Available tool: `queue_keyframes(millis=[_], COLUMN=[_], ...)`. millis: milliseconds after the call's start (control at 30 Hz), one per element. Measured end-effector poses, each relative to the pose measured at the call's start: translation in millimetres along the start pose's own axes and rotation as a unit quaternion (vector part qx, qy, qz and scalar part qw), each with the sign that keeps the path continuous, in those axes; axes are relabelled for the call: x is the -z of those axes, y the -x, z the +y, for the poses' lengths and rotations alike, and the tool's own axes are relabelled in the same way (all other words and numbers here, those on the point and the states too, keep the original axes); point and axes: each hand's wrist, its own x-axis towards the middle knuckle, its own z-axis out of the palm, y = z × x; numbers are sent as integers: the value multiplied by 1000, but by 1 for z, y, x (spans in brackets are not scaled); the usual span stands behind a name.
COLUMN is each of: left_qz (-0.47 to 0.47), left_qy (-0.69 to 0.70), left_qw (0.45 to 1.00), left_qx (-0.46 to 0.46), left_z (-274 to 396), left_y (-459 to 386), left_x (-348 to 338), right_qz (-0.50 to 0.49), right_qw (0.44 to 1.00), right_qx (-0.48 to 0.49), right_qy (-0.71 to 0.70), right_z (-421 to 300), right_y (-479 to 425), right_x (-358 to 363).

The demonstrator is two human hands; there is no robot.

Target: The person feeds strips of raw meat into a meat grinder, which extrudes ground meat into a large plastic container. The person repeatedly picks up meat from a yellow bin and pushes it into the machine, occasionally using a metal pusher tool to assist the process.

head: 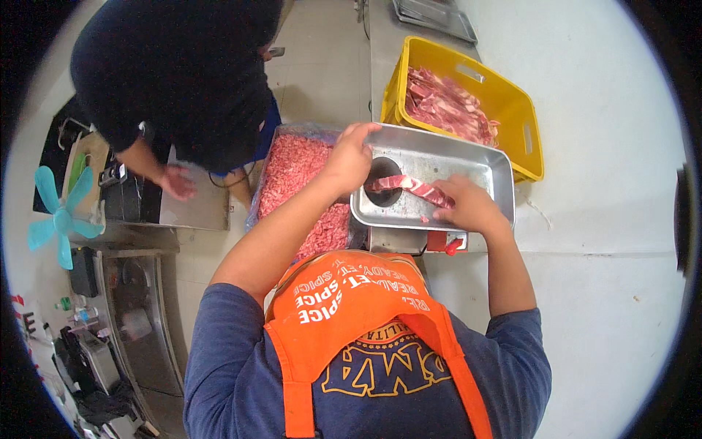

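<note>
My right hand (pixel 473 204) grips one end of a long strip of raw meat (pixel 415 189) above the metal feed tray (pixel 466 170) of a meat grinder. The strip's other end dips into the round feed hole (pixel 385 198) at the tray's left. With its fingers over the rim, my left hand (pixel 351 156) rests on the tray's left far corner. Left of the tray lies a mass of ground meat (pixel 296 186) in a container lined with clear plastic. Below the tray's near edge, a red switch (pixel 454 246) shows on the grinder's body.
A yellow plastic crate (pixel 521 126) with strips of raw meat stands beyond the tray, on a metal table (pixel 384 66). Metal trays (pixel 436 19) lie farther back. Another person (pixel 181 71) stands at the far left. A turquoise fan (pixel 61 219) is at the left edge, a white wall at right.
</note>
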Motion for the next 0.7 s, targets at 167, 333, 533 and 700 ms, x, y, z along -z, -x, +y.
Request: queue_keyframes(millis=[167,333,533,700], left_qz=[-7,0,1,-2], left_qy=[10,1,-2,-3], left_qw=[1000,1000,1000,1000], left_qx=[0,-10,-6,2], left_z=[1,-9,-4,-2], left_y=[-1,-3,-4,-6], left_x=[-3,-4,-3,-3], right_qz=[33,68,44,27], right_qw=[999,997,995,996], right_qx=[-26,21,94,82], right_qy=[-16,-33,3,-15], right_z=[39,-4,-7,-4], right_y=[11,3,-20,-25], right_x=[-15,16,3,-3])
